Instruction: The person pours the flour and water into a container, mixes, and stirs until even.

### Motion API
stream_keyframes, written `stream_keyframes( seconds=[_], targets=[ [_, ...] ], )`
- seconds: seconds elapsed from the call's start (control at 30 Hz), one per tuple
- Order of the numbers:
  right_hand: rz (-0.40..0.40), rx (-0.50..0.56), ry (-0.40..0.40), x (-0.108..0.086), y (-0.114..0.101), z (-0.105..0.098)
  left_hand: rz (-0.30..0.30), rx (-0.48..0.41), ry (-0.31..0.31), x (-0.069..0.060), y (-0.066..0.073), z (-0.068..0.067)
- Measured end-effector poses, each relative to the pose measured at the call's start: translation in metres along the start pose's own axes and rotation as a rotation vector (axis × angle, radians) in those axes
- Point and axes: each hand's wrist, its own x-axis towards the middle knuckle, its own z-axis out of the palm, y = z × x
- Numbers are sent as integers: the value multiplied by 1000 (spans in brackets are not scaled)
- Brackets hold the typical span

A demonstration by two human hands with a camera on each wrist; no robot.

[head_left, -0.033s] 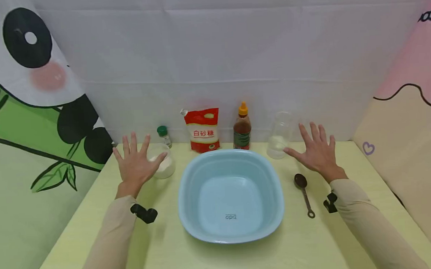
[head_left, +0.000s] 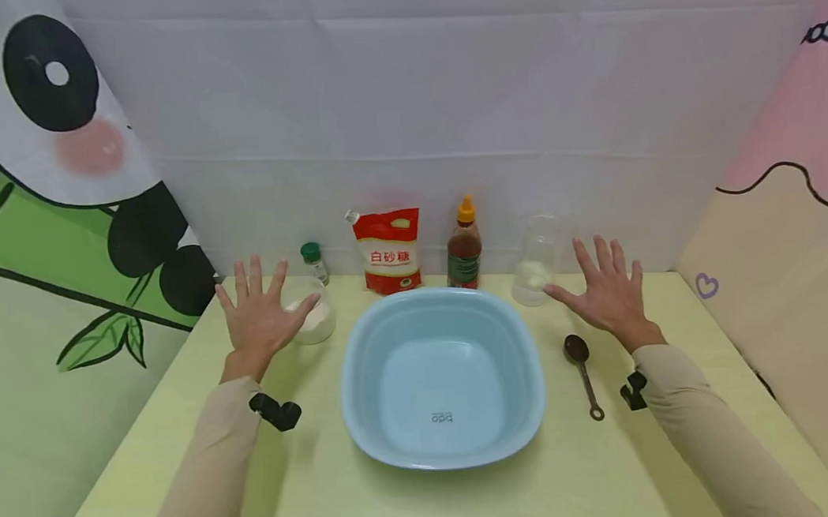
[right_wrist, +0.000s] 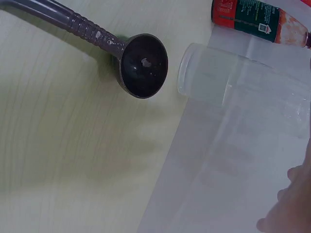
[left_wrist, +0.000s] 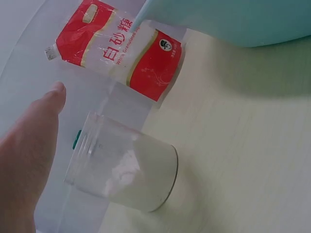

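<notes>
Nearest, beneath both forearms, a pale yellow wood-grained table [head_left: 429, 510]. Around the arms, beige sleeves [head_left: 199, 469], with small black wrist devices [head_left: 275, 412] near the cuffs. Between the forearms, a wide light-blue plastic basin [head_left: 439, 379] with rounded corners. Between basin and right wrist, a dark brown long-handled spoon [head_left: 584, 371], lying with round bowl away from the body and ringed end toward it.

Farther out, left hand [head_left: 257, 315] and right hand [head_left: 607, 294], both spread wide, thumbs pointing inward, holding nothing. Just beside the left thumb, a short round clear jar [head_left: 316, 325] with white contents, apart from the thumb in the left wrist view. Just beside the right thumb, a tall clear cup [head_left: 533, 261], upright; hard to tell whether touched.

Beyond the jar, a small bottle with a green cap [head_left: 313, 258]. Beyond the basin, between the hands, a red-and-white plastic sugar bag [head_left: 388, 252], standing nearer the left; toward the right hand, a reddish-brown sauce bottle [head_left: 464, 247] with green label and yellow pointed cap. Farthest, a white cloth backdrop [head_left: 446, 90]; outward of the left hand, a green, black and white cartoon print [head_left: 145, 231]; outward of the right, a pink-and-cream printed sheet [head_left: 799, 266].
</notes>
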Motion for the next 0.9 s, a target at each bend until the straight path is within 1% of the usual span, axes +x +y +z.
stream_keyframes(
  seconds=[0.17,0.33,0.47,0.63,0.77,0.9],
  targets=[
    [15,2,2,-4,5,1,17,-9,-2,1,3,1],
    [8,4,-7,-4,3,0,8,-10,0,0,4,1],
    [0,18,-2,-4,0,-4,1,-17,5,-1,4,-2],
    [-12,56,-10,-7,-2,-8,11,-21,21,0,6,-5],
    [-21,72,-20,-9,0,-12,16,-22,19,1,7,-9],
    [-28,95,-25,-11,0,-16,8,-25,11,-1,7,-11]
  ],
)
